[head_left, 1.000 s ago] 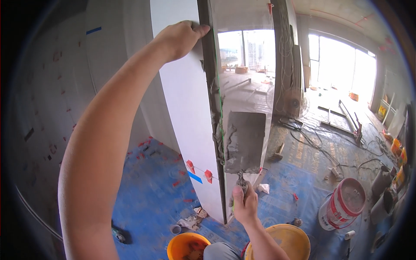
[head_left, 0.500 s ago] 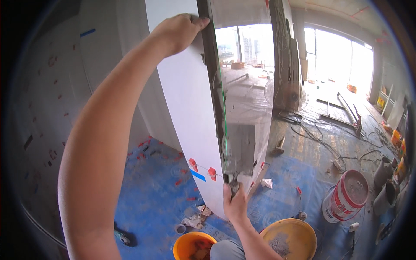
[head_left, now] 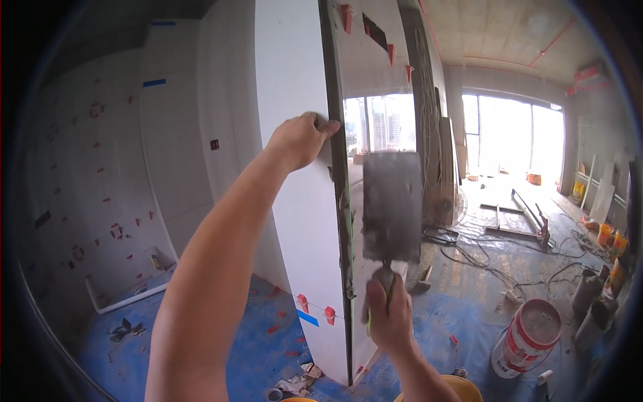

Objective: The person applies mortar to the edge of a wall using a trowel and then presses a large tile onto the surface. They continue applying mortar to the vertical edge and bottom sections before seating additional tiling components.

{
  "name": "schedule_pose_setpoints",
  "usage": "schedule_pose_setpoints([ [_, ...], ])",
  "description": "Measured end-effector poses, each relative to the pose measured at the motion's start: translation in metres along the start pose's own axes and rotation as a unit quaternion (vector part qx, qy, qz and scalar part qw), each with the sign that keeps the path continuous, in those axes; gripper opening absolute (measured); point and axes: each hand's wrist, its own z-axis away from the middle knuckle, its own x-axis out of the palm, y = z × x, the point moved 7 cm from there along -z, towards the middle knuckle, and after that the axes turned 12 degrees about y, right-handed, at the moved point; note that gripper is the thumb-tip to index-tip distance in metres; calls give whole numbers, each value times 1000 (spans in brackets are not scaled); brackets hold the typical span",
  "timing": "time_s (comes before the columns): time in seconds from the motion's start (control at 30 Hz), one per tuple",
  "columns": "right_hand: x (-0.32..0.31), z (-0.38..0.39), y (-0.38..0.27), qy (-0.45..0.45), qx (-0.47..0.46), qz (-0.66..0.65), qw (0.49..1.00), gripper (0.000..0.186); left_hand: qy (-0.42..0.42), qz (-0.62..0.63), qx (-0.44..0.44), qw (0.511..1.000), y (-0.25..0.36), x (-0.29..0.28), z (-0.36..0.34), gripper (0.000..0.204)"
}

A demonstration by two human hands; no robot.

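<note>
My right hand [head_left: 390,311] is wrapped round the handle of a trowel [head_left: 392,206], whose flat rectangular grey blade points up, in front of the column's glossy right face [head_left: 368,50]. My left hand [head_left: 299,142] is closed higher up at the column's corner, thumb on the dark grey edge strip [head_left: 340,167]. Its curled fingers lie against the white panel [head_left: 295,74]; whatever they pinch is hidden. Rough grey material and a thin green line of light show along the strip. Low on the panel are red clips [head_left: 329,315] and blue tape [head_left: 307,318].
A red and white bucket [head_left: 529,338] stands on the right, with a yellow tub [head_left: 462,386] partly visible at the lower edge. Cables [head_left: 495,271] and a metal frame [head_left: 516,221] lie on the floor farther back. Blue sheeting [head_left: 268,335] covers the floor around the column.
The trowel has come up from the foot of the glossy face, its blade now plainly visible. My left hand stays at the column's edge. The view has tilted upward.
</note>
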Motion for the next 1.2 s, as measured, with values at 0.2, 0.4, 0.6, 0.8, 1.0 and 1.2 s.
schedule_pose_setpoints([
  [0.2, 21, -19, -57, 9, -15, 113, 993, 46, 50, 107, -18, 993, -60, 26, 29, 44],
  [0.4, 23, 27, -10, -7, 94, 189, 978, 53, 52, 238, -156, 957, -99, 91, 175, 37],
  [0.6, 32, 98, 39, -37, 186, 158, 969, 57, -38, 247, -323, 913, -132, 143, 423, 22],
  [0.8, 27, 150, 94, -40, 220, 184, 957, 52, -101, 198, -386, 895, -136, 99, 548, 13],
  [1.0, 0, 202, 133, 19, 149, 205, 967, 46, -144, 89, -488, 856, -197, 50, 698, 18],
  [1.2, -10, 123, 69, 67, 80, 114, 988, 43, -26, 18, -460, 887, -231, 1, 781, 21],
])
